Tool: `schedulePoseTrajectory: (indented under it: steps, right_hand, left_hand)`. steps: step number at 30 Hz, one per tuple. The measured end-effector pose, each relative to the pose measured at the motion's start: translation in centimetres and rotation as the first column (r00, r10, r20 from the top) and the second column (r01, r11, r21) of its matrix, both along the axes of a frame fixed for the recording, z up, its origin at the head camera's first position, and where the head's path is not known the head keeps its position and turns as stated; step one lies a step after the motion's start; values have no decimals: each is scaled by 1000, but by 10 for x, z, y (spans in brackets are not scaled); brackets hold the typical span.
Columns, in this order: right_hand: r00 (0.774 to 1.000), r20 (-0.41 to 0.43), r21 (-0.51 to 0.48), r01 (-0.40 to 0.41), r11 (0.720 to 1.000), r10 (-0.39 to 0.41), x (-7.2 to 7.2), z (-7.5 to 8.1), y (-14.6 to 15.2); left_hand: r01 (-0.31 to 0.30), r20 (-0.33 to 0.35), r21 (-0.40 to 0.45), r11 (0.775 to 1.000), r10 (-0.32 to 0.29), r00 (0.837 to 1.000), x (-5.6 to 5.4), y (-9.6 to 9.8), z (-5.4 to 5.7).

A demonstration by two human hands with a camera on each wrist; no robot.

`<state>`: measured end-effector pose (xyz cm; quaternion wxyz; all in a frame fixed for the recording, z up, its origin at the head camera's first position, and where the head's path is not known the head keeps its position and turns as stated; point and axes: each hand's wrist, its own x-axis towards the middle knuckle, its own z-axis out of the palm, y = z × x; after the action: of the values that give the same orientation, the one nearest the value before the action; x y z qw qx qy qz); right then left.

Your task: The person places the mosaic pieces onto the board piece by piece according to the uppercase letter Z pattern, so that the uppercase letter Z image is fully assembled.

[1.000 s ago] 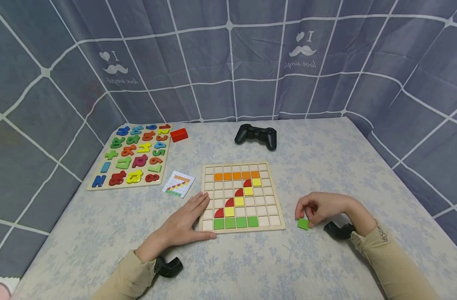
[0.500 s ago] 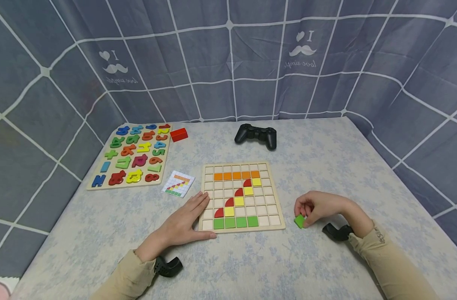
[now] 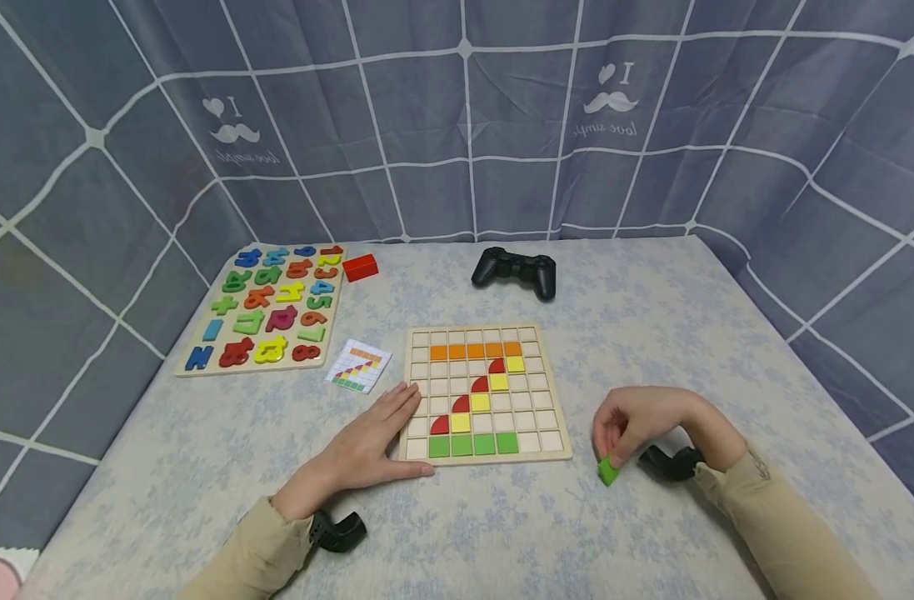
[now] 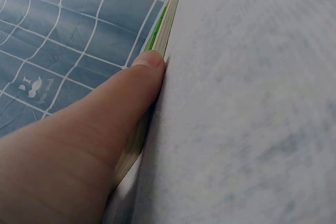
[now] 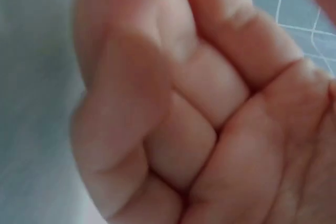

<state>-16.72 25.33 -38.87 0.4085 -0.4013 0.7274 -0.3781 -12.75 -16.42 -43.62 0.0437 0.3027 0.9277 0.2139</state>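
Observation:
In the head view a wooden grid board bears an orange row, a diagonal of red quarter-round and yellow square tiles, and a green row along its near side. My left hand rests on the board's left edge with straight fingers, the thumb along the near corner; the left wrist view shows that thumb against the board's side. To the right of the board, my right hand pinches a green tile between thumb and fingers, tilted just over the table. The right wrist view shows only curled fingers; the tile is hidden there.
A small pattern card lies left of the board. Behind it are a number puzzle board and a red block. A black game controller lies at the back. A tiled-pattern curtain surrounds the table.
My right hand has taken up the green tile from the table, tilted it, and shifted it slightly nearer to me. The left hand keeps its place on the board.

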Motion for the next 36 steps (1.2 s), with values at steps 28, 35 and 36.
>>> schedulePoseTrajectory:
  steps: [28, 35, 36]
  right_hand:
    - [845, -379, 26, 416, 909, -376, 11, -15, -74]
    - [864, -347, 11, 391, 920, -364, 9, -16, -73]
    - [869, -350, 10, 377, 926, -350, 9, -15, -71]
  left_hand:
    - [11, -3, 9, 1000, -11, 1000, -1, 2, 1]
    - [14, -5, 8, 1000, -14, 1000, -1, 0, 0]
    - [14, -3, 8, 1000, -14, 1000, -1, 1, 0]
